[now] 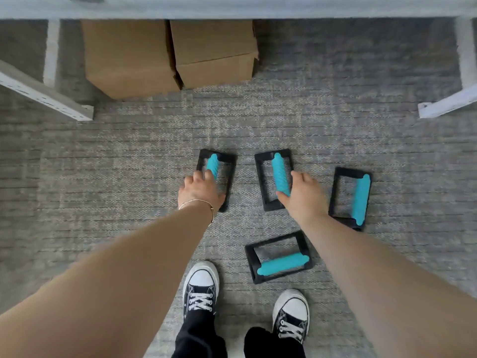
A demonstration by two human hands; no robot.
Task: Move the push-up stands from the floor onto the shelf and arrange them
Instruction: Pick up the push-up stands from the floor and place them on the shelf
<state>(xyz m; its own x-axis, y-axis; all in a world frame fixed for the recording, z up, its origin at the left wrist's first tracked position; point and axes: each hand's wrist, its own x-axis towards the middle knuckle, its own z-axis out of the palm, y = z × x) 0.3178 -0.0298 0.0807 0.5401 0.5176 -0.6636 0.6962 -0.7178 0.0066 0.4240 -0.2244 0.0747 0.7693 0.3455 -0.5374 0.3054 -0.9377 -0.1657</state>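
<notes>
Several push-up stands, black frames with turquoise ribbed handles, lie on the grey carpet. My left hand [200, 191] wraps its fingers around the handle of the far-left stand [227, 166]. My right hand [302, 195] curls around the handle of the middle stand [263, 182]. Both stands still rest on the floor. A third stand [361, 197] lies to the right of my right wrist. A fourth stand [280, 264] lies nearer my feet, its handle crosswise. The shelf's lowest board [232, 9] runs across the top of the view.
Two cardboard boxes [129, 58] [216, 52] stand on the carpet under the shelf. White metal shelf posts rise at the left [49, 96] and right [449, 104]. My two black-and-white sneakers [201, 288] [291, 313] stand close behind the stands.
</notes>
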